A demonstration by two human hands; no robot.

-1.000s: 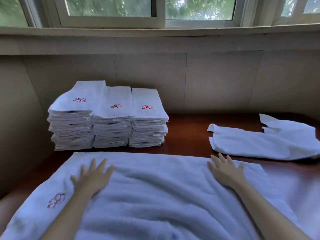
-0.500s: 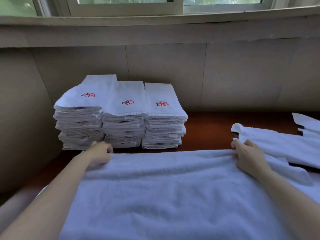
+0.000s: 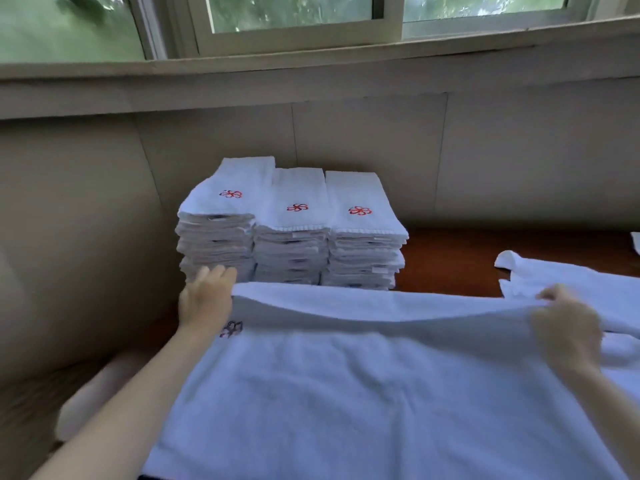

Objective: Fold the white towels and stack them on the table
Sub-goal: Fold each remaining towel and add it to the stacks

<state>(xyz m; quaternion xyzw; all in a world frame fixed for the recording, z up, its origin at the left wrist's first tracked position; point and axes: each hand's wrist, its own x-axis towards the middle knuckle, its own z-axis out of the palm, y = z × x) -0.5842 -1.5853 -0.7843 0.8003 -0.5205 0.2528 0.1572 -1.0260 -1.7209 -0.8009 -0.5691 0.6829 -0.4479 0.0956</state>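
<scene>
Lifted now off the table (image 3: pixel 450 258), the towel (image 3: pixel 381 393) rises at its far edge, before the folded stacks (image 3: pixel 294 230); left hand (image 3: pixel 207 299) and right hand (image 3: pixel 564 327) apparently pinch its corners, though blurred. Keep both level, drawing evenly toward the near edge.

The desk (image 3: pixel 450 258) is dark reddish wood and runs up to the wall. At eleven o'clock three stacks (image 3: pixel 294 237) of folded white towels stand side by side, touching, each topped with a red flower mark. A big towel (image 3: pixel 346 393) covers the near half at six o'clock, its far edge raised off the wood. At three o'clock loose towels (image 3: pixel 571 282) lie flat, meeting the big one's right end.
</scene>
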